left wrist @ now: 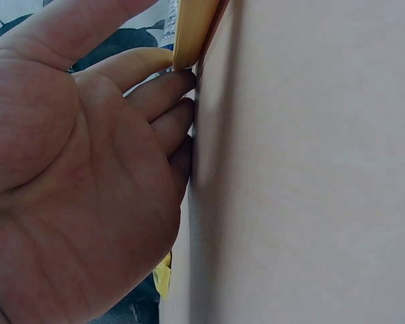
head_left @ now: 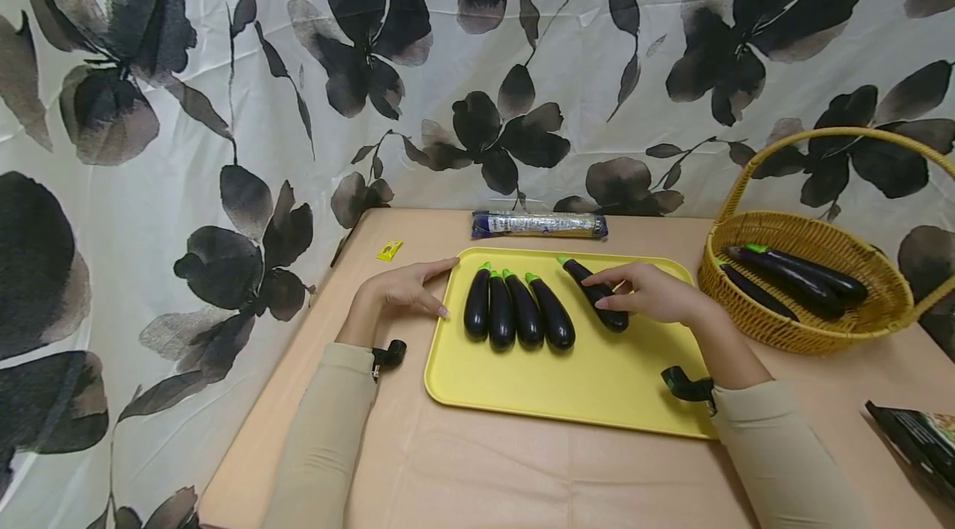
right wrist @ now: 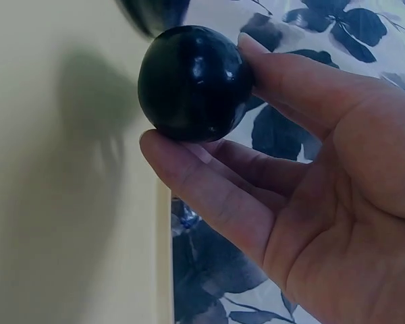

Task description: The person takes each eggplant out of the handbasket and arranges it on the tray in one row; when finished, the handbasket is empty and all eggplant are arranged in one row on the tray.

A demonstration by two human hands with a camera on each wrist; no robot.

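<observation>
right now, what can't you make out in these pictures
- Held eggplant, right wrist view: stem hidden behind its own rounded end.
- Left hand, left wrist view: thumb tip cut off by the top edge.
- Black packet, head view: cut off by the right edge.
- Small yellow wrapper, head view: print too small to read.

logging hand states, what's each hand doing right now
Left hand: open, touching the yellow tray.
Right hand: closed, holding an eggplant.
</observation>
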